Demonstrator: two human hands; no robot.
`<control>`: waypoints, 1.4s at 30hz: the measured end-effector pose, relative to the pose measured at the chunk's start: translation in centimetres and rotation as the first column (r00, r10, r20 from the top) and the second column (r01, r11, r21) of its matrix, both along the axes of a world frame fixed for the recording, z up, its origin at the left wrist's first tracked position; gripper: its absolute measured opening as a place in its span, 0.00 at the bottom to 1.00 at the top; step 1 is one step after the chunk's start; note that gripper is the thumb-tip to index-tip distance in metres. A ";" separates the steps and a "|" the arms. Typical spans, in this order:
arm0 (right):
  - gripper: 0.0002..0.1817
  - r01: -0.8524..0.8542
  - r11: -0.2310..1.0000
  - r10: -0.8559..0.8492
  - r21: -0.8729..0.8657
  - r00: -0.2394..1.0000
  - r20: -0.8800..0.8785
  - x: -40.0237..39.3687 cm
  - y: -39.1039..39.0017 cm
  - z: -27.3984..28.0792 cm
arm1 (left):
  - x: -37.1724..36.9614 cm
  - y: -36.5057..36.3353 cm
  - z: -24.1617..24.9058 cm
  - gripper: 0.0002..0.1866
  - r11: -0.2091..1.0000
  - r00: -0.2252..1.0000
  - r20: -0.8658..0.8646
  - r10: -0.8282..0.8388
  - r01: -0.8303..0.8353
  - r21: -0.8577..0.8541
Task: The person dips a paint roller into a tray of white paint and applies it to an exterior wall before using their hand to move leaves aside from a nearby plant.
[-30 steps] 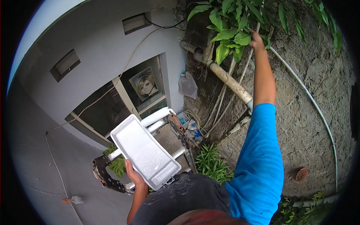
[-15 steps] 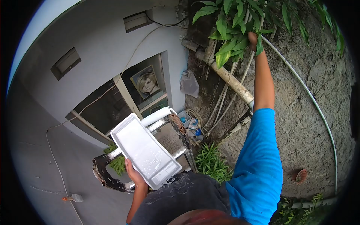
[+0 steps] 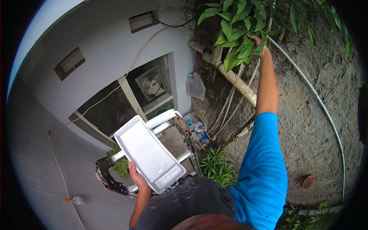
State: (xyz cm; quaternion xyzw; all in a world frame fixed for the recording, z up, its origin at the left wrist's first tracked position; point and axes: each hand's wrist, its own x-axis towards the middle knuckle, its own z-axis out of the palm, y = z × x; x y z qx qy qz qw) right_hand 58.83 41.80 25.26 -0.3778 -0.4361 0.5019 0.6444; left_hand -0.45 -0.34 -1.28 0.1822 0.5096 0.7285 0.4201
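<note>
My left hand (image 3: 137,178) grips the near edge of a white paint tray (image 3: 149,153) and holds it out over the top of a metal ladder (image 3: 168,134). My right hand (image 3: 257,45) reaches high up, arm in a blue sleeve, and is closed on a bunch of green leaves (image 3: 239,50) hanging from a plant on the rough cement wall (image 3: 306,122). The fingers are partly hidden by the foliage.
A pale pipe (image 3: 234,78) slants down the wall below the leaves, with thin stems and a white hose (image 3: 326,111) beside it. Green plants (image 3: 216,166) grow at the wall's foot. A grey building wall with a window (image 3: 126,103) lies left; a brush (image 3: 74,200) lies on the ground.
My right hand has pulled the leafy stem slightly down and left, bunching the leaves. The tray in my left hand has barely moved.
</note>
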 end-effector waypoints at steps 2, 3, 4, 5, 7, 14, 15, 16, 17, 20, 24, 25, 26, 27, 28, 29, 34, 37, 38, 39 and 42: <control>0.15 -0.019 1.000 0.021 -0.013 0.975 0.223 0.8 0.5 -0.1 | 0.3 -0.1 0.6 0.32 1.000 1.000 -0.013 0.010 -0.010 -0.008; 0.19 0.059 0.997 -0.040 -0.050 0.944 0.328 0.5 0.9 0.3 | 0.5 0.0 0.9 0.32 1.000 1.000 -0.025 0.016 -0.016 -0.015; 0.19 0.060 0.997 -0.040 -0.051 0.944 0.328 0.6 0.7 0.3 | 0.6 0.0 1.0 0.32 1.000 1.000 -0.025 0.015 -0.015 -0.017; 0.19 0.155 0.982 -0.187 0.105 0.836 0.516 0.8 0.4 0.3 | 0.7 0.0 1.2 0.32 0.999 0.999 -0.031 0.034 -0.035 -0.033; 0.18 0.189 0.880 -0.474 0.435 0.372 0.798 3.2 3.0 0.1 | 0.7 0.0 1.2 0.32 0.997 0.998 -0.037 0.053 -0.054 -0.049; 0.14 0.247 0.956 -0.283 0.156 0.917 0.280 -3.2 -4.6 3.9 | -0.2 0.0 -0.3 0.31 0.999 0.999 0.018 -0.038 0.038 0.020; 0.17 0.252 0.959 -0.274 0.130 0.941 0.200 -3.1 -4.3 4.0 | -0.1 0.0 -0.1 0.31 0.999 0.999 0.011 -0.038 0.038 0.028; 0.17 0.251 0.959 -0.273 0.131 0.941 0.200 -3.1 -4.2 3.7 | -0.1 0.0 -0.1 0.31 0.999 0.999 0.012 -0.037 0.037 0.029; 0.19 -0.002 0.986 0.002 0.169 1.000 0.001 -3.0 -4.1 3.4 | 0.0 0.0 0.0 0.31 1.000 1.000 0.004 -0.020 0.020 0.014; 0.26 -0.254 0.920 0.329 0.299 0.914 -0.238 -0.9 -1.5 0.4 | 0.4 0.1 0.3 0.32 0.999 0.999 -0.021 0.026 -0.026 -0.024; 0.25 -0.606 0.522 0.849 0.600 0.436 -0.299 0.9 1.1 -1.9 | 0.3 0.0 0.5 0.33 1.000 0.999 -0.032 0.017 -0.017 -0.023; 0.23 -0.419 0.688 0.687 0.593 0.638 -0.348 0.5 1.3 -2.4 | 0.1 0.0 0.2 0.33 1.000 0.999 -0.035 0.017 -0.018 -0.021; 0.22 -0.195 0.797 0.476 0.572 0.786 -0.396 0.5 1.7 -3.1 | -0.1 0.1 -0.2 0.33 1.000 1.000 -0.020 0.008 -0.008 -0.016; 0.19 -0.114 0.858 0.370 0.500 0.813 -0.450 0.6 2.3 -3.4 | -0.2 0.1 -0.3 0.32 1.000 1.000 -0.006 -0.001 0.001 -0.010; 0.19 -0.116 0.856 0.375 0.503 0.810 -0.451 0.4 3.1 -3.5 | -0.4 0.1 -0.4 0.32 1.000 1.000 -0.008 0.003 -0.003 -0.007; 0.21 -0.013 0.853 0.345 0.523 0.766 -0.543 0.1 4.0 -3.6 | -0.3 0.1 -0.3 0.32 1.000 1.000 0.005 -0.018 0.018 0.007; 0.22 -0.220 0.653 0.677 0.725 0.597 -0.430 -0.6 5.7 -1.3 | -0.4 0.1 -0.7 0.31 0.999 0.999 -0.005 -0.032 0.032 0.027; 0.18 -0.249 0.490 0.816 0.836 0.468 -0.339 -0.7 7.5 -1.0 | -0.1 0.1 -0.4 0.30 1.000 1.000 -0.021 -0.003 0.003 -0.006; 0.18 -0.280 0.350 0.909 0.894 0.333 -0.251 -0.2 8.9 -1.4 | -0.1 0.1 -0.4 0.30 1.000 1.000 -0.029 -0.008 0.008 0.006; 0.17 -0.235 0.462 0.858 0.855 0.364 -0.363 0.7 10.1 -2.1 | -0.2 0.1 -0.5 0.30 1.000 0.999 -0.038 -0.013 0.013 0.017; 0.16 0.243 0.527 -0.651 0.814 0.732 0.203 2.3 11.2 -3.6 | -0.3 0.3 -1.1 0.29 1.000 1.000 -0.025 0.009 -0.008 0.029</control>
